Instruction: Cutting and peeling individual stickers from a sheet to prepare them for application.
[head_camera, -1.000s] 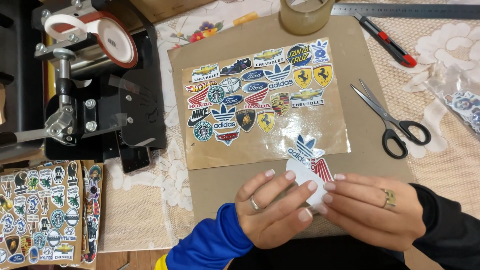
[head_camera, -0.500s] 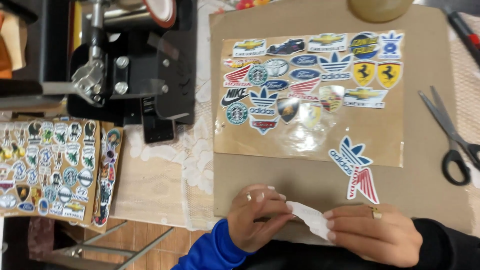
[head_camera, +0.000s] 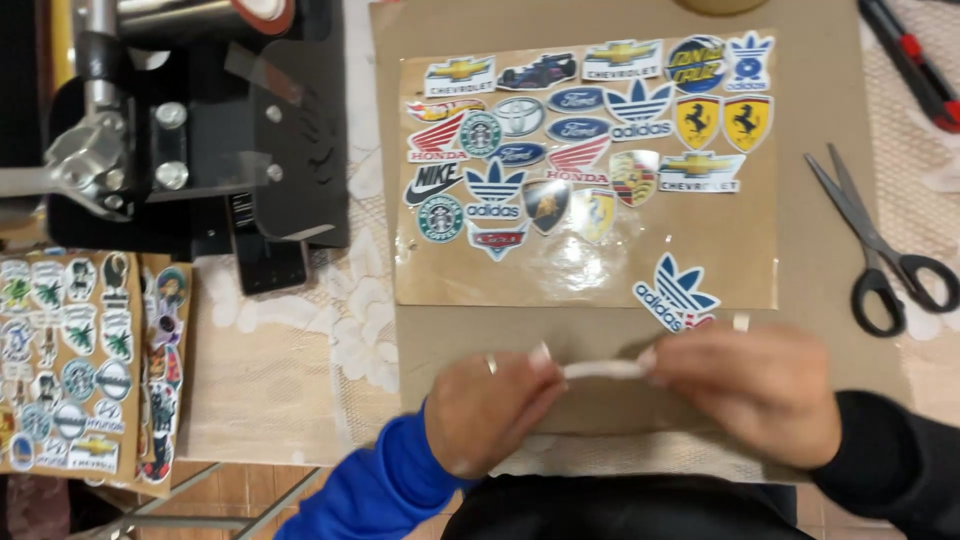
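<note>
Sticker strip (head_camera: 603, 369) pinched btwn left hand (head_camera: 487, 405) & right hand (head_camera: 757, 385) (both gripping ends).

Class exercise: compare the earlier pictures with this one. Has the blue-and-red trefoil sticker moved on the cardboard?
Yes. The trefoil sticker first lay under the fingers, below the clear sheet; now it lies on that sheet's lower right corner, above the right hand.

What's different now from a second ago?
Both hands, left hand and right hand, drew back toward the body and turned the white paper strip edge-on, pinched between them. The blue trefoil sticker, earlier at their fingertips, now lies uncovered. Sticker sheet, scissors and black press stayed put.
</note>
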